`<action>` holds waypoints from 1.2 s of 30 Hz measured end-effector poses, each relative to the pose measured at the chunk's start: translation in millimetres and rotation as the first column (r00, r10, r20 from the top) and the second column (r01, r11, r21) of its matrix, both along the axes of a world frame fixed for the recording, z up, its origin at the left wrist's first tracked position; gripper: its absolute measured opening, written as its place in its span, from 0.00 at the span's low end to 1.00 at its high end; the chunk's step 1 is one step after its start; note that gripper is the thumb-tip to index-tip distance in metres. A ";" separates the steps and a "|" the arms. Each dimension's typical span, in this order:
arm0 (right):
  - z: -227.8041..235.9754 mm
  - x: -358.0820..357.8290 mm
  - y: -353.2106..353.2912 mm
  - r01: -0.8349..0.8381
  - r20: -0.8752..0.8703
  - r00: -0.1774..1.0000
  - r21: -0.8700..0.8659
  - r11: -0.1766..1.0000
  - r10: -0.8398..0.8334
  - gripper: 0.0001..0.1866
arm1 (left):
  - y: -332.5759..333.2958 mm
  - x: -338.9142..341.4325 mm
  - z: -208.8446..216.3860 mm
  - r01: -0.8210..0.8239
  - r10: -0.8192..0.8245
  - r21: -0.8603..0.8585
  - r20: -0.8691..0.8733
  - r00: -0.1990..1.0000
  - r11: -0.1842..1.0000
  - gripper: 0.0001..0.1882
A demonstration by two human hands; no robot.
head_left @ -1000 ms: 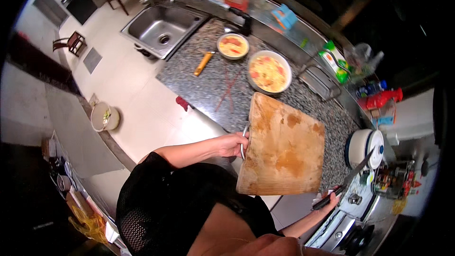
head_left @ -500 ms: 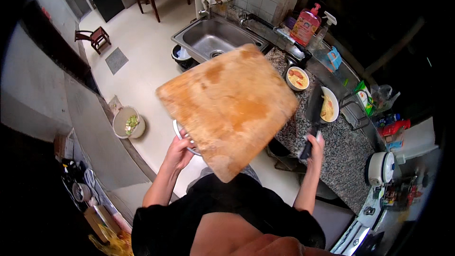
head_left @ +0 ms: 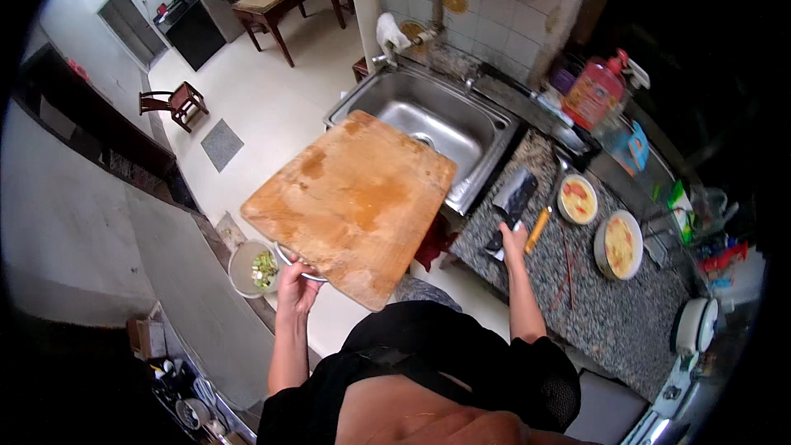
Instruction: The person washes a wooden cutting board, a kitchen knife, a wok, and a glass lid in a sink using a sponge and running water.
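My left hand [head_left: 295, 280] is closed on the near left edge of a worn wooden cutting board [head_left: 350, 206], held tilted in front of me. A pale curved rim [head_left: 288, 257] shows by those fingers, mostly hidden under the board. The board covers part of the steel sink [head_left: 470, 136]. At the left edge of the granite counter, my right hand [head_left: 512, 241] is wrapped round the black handle of a broad-bladed kitchen knife [head_left: 517, 189]. Its dark blade points away from me. Beside it lies a yellow-handled tool [head_left: 538, 229].
Two bowls of yellow food, a smaller bowl [head_left: 578, 199] and a larger bowl [head_left: 620, 245], stand on the counter [head_left: 597, 313] near chopsticks [head_left: 568, 268]. A pink pump bottle [head_left: 595, 89] is behind. On the floor at left, a bucket [head_left: 243, 270] holds green scraps.
The board has moved left and lower, uncovering more of the sink. The knife has come left and down to the counter's left edge. My view has shifted too.
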State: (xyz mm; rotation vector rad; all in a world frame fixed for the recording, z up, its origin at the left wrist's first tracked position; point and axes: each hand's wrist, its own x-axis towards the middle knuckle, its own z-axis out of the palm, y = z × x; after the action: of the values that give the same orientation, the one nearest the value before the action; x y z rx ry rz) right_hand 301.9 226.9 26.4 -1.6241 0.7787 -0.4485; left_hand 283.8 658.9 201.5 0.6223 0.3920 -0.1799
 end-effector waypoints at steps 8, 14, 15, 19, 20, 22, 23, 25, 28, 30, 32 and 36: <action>-18.9 40.5 -2.2 0.095 -0.310 0.912 -0.475 0.875 -0.268 0.25 | -38.0 182.2 -39.8 0.275 -0.275 -0.015 -0.083 0.958 0.961 0.12; -3.1 35.8 13.4 -0.050 -0.484 0.763 -0.704 0.708 -0.427 0.21 | -66.6 284.1 -56.8 0.505 -0.491 0.061 -0.157 0.857 0.861 0.22; 3.9 37.8 17.6 -0.053 -0.508 0.722 -0.718 0.694 -0.470 0.20 | -68.7 296.4 -61.6 0.515 -0.496 0.109 -0.165 0.853 0.850 0.16; 4.9 30.8 25.7 0.283 -0.313 0.806 -0.541 0.792 -0.502 0.15 | -64.4 341.1 -87.8 0.612 -0.582 0.100 -0.226 0.782 0.784 0.20; 17.9 36.4 31.1 0.420 -0.159 0.882 -0.163 0.893 -0.444 0.13 | -58.8 348.5 -96.8 0.628 -0.596 0.091 -0.235 0.767 0.773 0.19; 59.9 74.1 78.6 0.530 -0.134 0.816 0.563 0.634 -0.563 0.09 | -56.9 361.9 -100.6 0.658 -0.629 0.065 -0.240 0.740 0.750 0.18; 36.9 75.8 93.2 0.422 -0.119 0.866 0.694 0.583 -0.486 0.08 | -57.6 367.4 -103.9 0.677 -0.644 0.067 -0.252 0.722 0.733 0.18; 42.5 105.2 167.4 0.253 -0.085 0.960 0.672 0.696 -0.266 0.09 | -52.5 375.6 -110.7 0.697 -0.658 0.044 -0.293 0.694 0.715 0.18; -4.9 91.5 237.6 -0.396 -0.306 0.813 0.333 0.856 0.495 0.12 | -47.0 381.2 -119.2 0.660 -0.631 -0.010 -0.306 0.713 0.751 0.18; 25.1 104.2 253.7 -0.634 -0.285 0.756 -0.094 0.768 0.589 0.10 | -43.5 383.2 -128.1 0.639 -0.607 -0.002 -0.312 0.731 0.769 0.19; 52.8 107.3 254.1 -0.602 -0.527 0.684 -0.016 0.798 0.505 0.09 | -35.6 385.8 -134.5 0.659 -0.636 -0.016 -0.276 0.720 0.752 0.21; 64.5 133.8 197.0 -0.435 -0.324 0.862 -0.077 0.897 0.390 0.11 | -38.7 386.7 -139.6 0.611 -0.609 -0.067 -0.219 0.763 0.789 0.27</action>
State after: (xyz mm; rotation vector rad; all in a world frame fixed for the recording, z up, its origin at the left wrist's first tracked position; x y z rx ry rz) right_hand 435.7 423.9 90.8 -1.9684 0.6007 0.0579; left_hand 670.5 620.2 61.9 0.7262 0.4012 -0.8907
